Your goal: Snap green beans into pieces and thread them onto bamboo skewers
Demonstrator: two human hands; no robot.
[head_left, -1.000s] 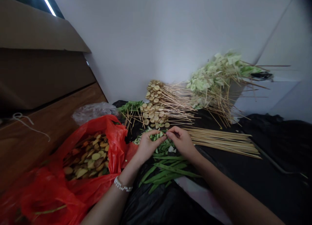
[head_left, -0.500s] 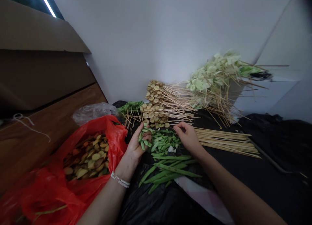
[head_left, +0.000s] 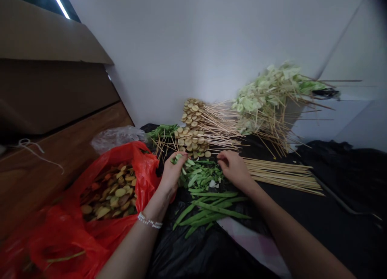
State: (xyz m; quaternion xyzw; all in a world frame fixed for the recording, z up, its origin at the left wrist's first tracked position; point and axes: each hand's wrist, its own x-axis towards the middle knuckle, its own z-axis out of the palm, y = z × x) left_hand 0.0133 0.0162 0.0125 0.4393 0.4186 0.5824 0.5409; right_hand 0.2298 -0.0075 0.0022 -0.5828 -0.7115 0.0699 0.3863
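My left hand (head_left: 173, 171) is curled around a small bunch of cut green bean pieces (head_left: 181, 161) at the left edge of a pile of cut bean pieces (head_left: 202, 176). My right hand (head_left: 233, 168) hovers at the pile's right edge with its fingers bent inward in a pinch; what they hold is hidden. Whole green bean pods (head_left: 208, 212) lie just in front of the pile on black plastic sheeting (head_left: 193, 250). A bundle of bare bamboo skewers (head_left: 281, 175) lies to the right of my right hand.
A red plastic bag (head_left: 75, 234) with sliced potato pieces (head_left: 110, 194) sits at the left. Behind the pile lie skewered potato slices (head_left: 192, 134), skewered green beans (head_left: 161, 132) and skewered cabbage leaves (head_left: 266, 95) against a white wall. A clear bag (head_left: 113, 137) and a cardboard box (head_left: 45, 69) are at the left.
My hands, together over the bean pile a second ago, have parted. The left hand lifted a bunch of cut pieces to the left; the right hand shifted slightly right.
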